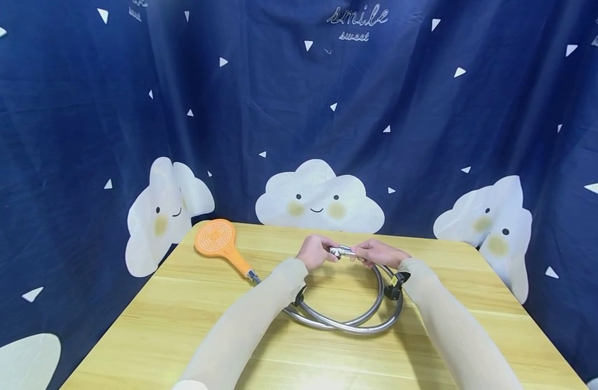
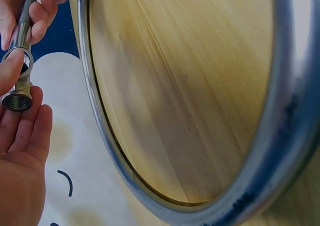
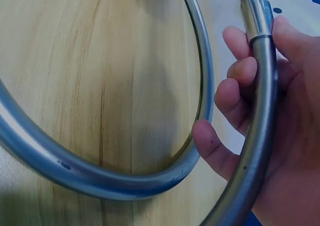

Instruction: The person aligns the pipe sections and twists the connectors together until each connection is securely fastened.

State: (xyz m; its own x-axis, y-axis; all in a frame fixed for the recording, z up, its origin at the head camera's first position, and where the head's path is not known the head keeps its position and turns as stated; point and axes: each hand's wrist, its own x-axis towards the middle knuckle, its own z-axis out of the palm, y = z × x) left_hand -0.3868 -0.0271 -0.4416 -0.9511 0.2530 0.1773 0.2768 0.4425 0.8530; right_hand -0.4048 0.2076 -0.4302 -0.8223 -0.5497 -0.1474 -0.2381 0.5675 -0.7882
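Note:
My left hand [image 1: 316,252] pinches a small chrome tee-shaped pipe fitting [image 2: 20,85] between thumb and fingers. A threaded opening on the fitting faces the left wrist camera. My right hand [image 1: 378,252] grips the silvery metal end of a shower hose [image 3: 263,85], the fingers curled round it just below its collar. In the left wrist view the hose's end collar [image 2: 20,34] meets the fitting in line. The hose's other end joins the handle of an orange shower head [image 1: 214,237], which lies face up at the table's far left.
The grey hose loops [image 1: 350,325] over the wooden table [image 1: 455,325] in front of and below my hands. Black wrist camera mounts [image 1: 395,285] sit on the sleeves. A dark blue curtain [image 1: 299,108] with white clouds hangs close behind the table and to both sides.

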